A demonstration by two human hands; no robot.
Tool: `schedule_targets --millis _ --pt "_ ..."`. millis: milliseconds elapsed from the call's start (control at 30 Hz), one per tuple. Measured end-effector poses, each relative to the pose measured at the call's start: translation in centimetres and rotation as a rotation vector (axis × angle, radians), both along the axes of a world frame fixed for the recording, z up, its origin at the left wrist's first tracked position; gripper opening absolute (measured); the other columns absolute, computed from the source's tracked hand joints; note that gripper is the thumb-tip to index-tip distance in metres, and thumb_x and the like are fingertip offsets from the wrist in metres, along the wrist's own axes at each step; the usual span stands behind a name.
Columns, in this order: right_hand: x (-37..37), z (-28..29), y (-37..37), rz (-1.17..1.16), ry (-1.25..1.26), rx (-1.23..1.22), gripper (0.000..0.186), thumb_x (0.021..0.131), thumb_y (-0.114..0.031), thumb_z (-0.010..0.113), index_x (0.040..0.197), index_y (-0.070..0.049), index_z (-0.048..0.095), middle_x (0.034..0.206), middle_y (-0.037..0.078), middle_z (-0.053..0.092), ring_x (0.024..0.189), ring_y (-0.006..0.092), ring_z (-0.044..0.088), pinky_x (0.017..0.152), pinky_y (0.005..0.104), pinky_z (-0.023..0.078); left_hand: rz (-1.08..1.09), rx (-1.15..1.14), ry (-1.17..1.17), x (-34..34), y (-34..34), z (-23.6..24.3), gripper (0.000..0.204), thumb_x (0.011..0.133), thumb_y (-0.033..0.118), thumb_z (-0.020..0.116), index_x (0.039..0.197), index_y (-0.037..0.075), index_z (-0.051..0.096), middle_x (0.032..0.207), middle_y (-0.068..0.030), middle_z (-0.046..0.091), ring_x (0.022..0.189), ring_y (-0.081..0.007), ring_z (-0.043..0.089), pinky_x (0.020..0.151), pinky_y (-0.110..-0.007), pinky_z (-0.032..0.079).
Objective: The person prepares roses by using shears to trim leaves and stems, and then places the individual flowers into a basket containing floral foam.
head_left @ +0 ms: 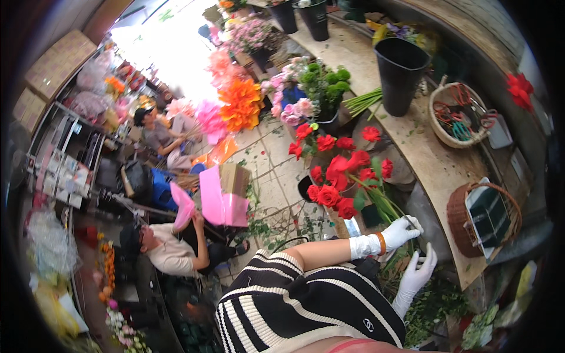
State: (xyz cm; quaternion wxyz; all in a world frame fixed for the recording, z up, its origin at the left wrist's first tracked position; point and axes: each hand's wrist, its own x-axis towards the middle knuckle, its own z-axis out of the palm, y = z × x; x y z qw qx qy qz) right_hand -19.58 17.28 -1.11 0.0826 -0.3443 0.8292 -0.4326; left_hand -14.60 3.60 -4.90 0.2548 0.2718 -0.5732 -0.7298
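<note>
My left hand (pixel 400 233), in a white glove with an orange band at the wrist, is closed round the green stems of a bunch of red roses (pixel 335 191). The blooms point away from me, toward the upper left, and the stems (pixel 385 205) run down into the glove. Just below it, my right hand (pixel 419 270), also in a white glove, has its thumb and fingers apart, close to the lower ends of the stems. No object shows clearly in it. Cut green leaves (pixel 435 306) lie heaped beneath my hands.
A worktable (pixel 432 176) on the right bears a black bucket (pixel 401 76), a basket of tools (pixel 456 115) and a brown wicker basket (pixel 465 220). Flower buckets stand beyond the roses. Leaves litter the tiled floor (pixel 276 188). Two people sit left, one holding pink wrapping (pixel 183 204).
</note>
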Motion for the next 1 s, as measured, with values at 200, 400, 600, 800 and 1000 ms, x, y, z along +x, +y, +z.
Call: schedule_targets --millis 200,400,600,800,1000 --pt "-3.2 -1.0 -0.7 0.372 -0.077 0.008 0.019 0.083 -0.001 0.053 0.100 0.004 0.061 0.089 0.016 0.063 0.083 0.0269 0.060 0.075 0.0342 0.046 -0.191 -0.334 -0.164 3.9 -0.9 3.0 0.009 0.079 0.006 0.064 0.087 0.003 0.064 0.085 -0.0099 0.056 0.078 -0.0230 0.058 0.072 -0.034 0.047" --pt "-2.3 -2.8 -1.6 0.500 -0.366 -0.077 0.018 0.084 0.000 0.053 0.100 0.006 0.060 0.090 0.012 0.061 0.083 0.0218 0.058 0.075 0.0313 0.045 -0.089 -0.332 -0.223 6.7 -0.2 4.5 0.013 0.085 0.010 0.063 0.093 0.001 0.064 0.089 -0.0080 0.056 0.090 -0.0193 0.060 0.079 -0.033 0.048" --pt "-2.4 -4.6 -3.0 0.500 -0.578 -0.151 0.017 0.085 0.000 0.056 0.100 0.006 0.060 0.090 0.009 0.061 0.081 0.0158 0.056 0.075 0.0279 0.044 -0.043 -0.361 -0.262 7.0 -0.4 4.1 0.017 0.084 0.016 0.064 0.097 0.005 0.066 0.092 -0.0103 0.060 0.093 -0.0238 0.058 0.084 -0.034 0.045" --pt "-2.7 -4.9 -4.1 0.586 -0.755 -0.035 0.019 0.088 -0.006 0.058 0.103 0.003 0.062 0.080 0.002 0.060 0.058 0.0042 0.047 0.052 0.0187 0.038 0.068 -0.403 -0.247 8.1 -0.5 5.1 0.013 0.085 0.013 0.063 0.093 0.003 0.066 0.092 -0.0074 0.056 0.089 -0.0202 0.056 0.082 -0.032 0.045" --pt "-3.5 -5.2 -3.8 0.640 -0.760 -0.011 0.017 0.089 -0.009 0.057 0.100 0.002 0.063 0.072 0.001 0.056 0.053 0.0048 0.046 0.050 0.0192 0.038 0.138 -0.390 -0.244 9.1 -1.0 4.6 0.016 0.086 0.017 0.063 0.093 0.003 0.065 0.091 -0.0091 0.058 0.090 -0.0206 0.058 0.081 -0.032 0.047"
